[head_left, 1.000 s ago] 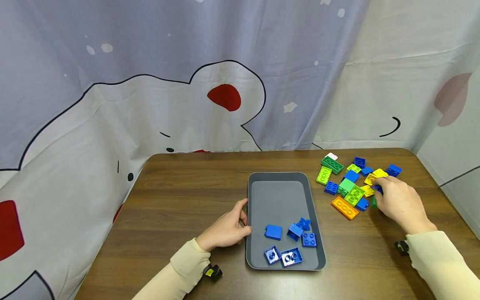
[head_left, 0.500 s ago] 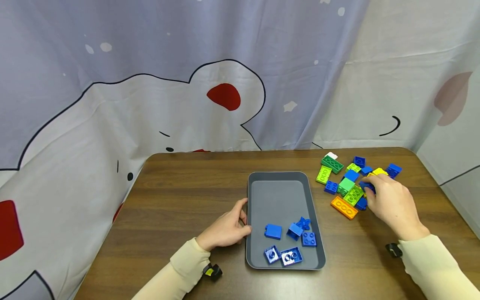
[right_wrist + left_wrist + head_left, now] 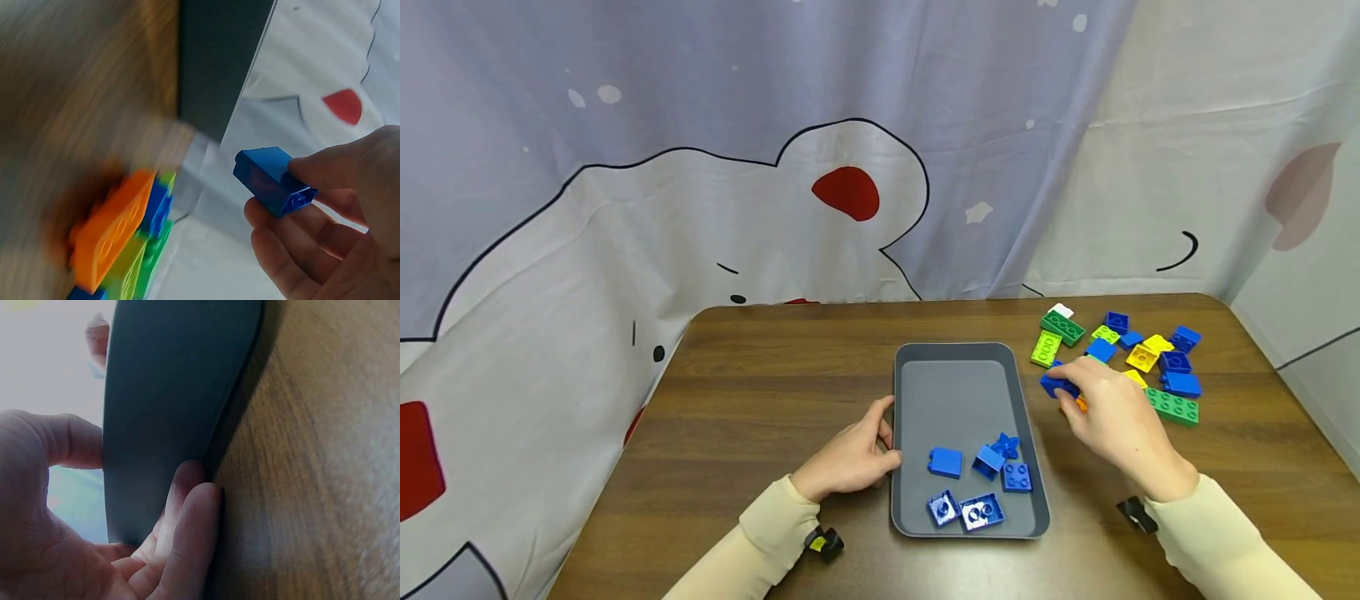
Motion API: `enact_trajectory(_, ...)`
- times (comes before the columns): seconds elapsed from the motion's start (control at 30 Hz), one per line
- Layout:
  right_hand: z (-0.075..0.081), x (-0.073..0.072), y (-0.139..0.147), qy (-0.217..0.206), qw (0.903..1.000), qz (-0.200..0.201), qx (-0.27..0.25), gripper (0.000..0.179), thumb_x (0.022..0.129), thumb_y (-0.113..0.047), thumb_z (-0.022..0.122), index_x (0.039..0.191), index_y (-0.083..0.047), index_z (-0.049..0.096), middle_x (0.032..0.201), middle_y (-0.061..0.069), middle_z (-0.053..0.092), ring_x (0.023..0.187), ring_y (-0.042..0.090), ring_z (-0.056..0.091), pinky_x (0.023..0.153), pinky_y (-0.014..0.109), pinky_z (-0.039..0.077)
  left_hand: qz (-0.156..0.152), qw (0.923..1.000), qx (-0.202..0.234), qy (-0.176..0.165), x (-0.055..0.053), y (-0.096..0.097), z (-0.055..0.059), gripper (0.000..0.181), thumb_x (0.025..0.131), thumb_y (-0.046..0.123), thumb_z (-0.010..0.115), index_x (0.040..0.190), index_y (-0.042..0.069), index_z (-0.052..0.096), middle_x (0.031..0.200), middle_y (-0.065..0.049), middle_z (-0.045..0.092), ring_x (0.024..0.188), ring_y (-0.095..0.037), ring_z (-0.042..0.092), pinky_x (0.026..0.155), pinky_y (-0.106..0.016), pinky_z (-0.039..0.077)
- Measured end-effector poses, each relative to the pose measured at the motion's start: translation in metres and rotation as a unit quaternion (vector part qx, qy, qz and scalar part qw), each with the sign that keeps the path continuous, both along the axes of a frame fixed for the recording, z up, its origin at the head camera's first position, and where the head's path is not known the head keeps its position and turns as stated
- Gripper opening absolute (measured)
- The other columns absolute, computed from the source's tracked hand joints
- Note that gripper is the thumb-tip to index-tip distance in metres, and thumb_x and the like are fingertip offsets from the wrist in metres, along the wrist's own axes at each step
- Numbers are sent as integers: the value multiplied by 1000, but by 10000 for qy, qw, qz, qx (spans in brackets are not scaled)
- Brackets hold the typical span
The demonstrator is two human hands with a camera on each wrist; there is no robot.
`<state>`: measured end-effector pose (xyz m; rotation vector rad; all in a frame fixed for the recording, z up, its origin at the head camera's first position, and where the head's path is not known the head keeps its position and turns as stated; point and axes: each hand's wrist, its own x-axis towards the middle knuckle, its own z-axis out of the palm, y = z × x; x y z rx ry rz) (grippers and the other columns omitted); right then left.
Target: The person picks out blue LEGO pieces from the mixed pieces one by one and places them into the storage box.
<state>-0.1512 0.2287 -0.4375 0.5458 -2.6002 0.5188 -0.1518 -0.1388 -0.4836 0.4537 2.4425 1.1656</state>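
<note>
A dark blue toy building brick (image 3: 1057, 386) is pinched by my right hand (image 3: 1122, 417), which is raised over the left side of the brick pile. In the right wrist view, thumb and fingers press the blue brick (image 3: 272, 178) from opposite sides. My left hand (image 3: 850, 457) grips the left side of a grey tray (image 3: 955, 396). The left wrist view shows its thumb over the rim and its fingers against the outer wall (image 3: 156, 412). Several blue bricks (image 3: 945, 462) and a blue star-shaped piece (image 3: 1007, 446) lie in the tray's near half.
Loose bricks lie right of the tray: a green one (image 3: 1172, 407), yellow (image 3: 1142, 357), lime (image 3: 1046, 348) and several blue (image 3: 1181, 384). A white piece (image 3: 1062, 311) is near the table's back edge. An orange brick (image 3: 115, 228) shows in the right wrist view. A patterned curtain (image 3: 737, 225) hangs behind the table.
My right hand has lifted the blue brick from the right of the pile and carried it left towards the tray. My left hand and the tray stay put.
</note>
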Motion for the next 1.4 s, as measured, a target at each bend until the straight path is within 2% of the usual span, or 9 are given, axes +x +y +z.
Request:
enact_trajectory(0.17,0,5,-22,-163,9997,187,-36,26,83,-5,82,108,-10,76,99,4,73,65,12,58,53,22,45,-2,10000,31,-16,-1,0,0,85,89,20,64,162,7,21,107,-3,60,60,-11,64,56,-31,54)
enact_trajectory(0.43,-2,10,-49,-436,9979,475,77,25,86,-11,81,110,-11,76,101,1,73,79,15,68,65,29,58,-7,10000,52,-15,-1,0,-1,85,89,20,64,162,8,21,106,-3,59,59,-11,64,55,-31,54)
enact_trajectory(0.57,-3,12,-55,-796,9952,512,233,44,88,-30,82,127,-11,71,123,8,71,104,26,71,88,46,61,13,10000,36,-35,0,0,0,86,89,21,64,162,9,21,106,-2,59,59,-11,65,56,-30,54)
enact_trajectory(0.67,-5,14,-54,-1109,9918,534,348,67,87,-45,80,143,-12,61,147,13,58,130,37,60,104,59,51,29,10000,9,-54,0,0,-1,85,89,21,64,162,10,21,106,-1,59,59,-12,65,56,-30,55)
enact_trajectory(0.77,-6,15,-50,-1249,9899,545,380,76,88,-51,77,149,-12,55,158,14,47,140,40,51,110,64,45,21,10000,38,-45,0,0,-1,85,89,20,64,162,10,21,107,-3,59,59,-12,65,56,-31,54)
enact_trajectory(1.17,-2,9,-21,-1133,9922,168,481,72,89,-51,75,145,-9,58,154,18,50,134,45,54,107,68,44,4,10000,45,-6,0,0,-1,85,88,20,64,161,9,22,105,-2,59,59,-11,65,56,-30,53)
enact_trajectory(1.4,-9,1,10,-922,9947,-79,455,68,89,-47,77,139,-5,62,149,22,53,130,48,55,104,69,44,0,10000,24,-8,1,0,0,85,89,20,64,162,9,21,106,-3,60,59,-11,64,56,-29,53)
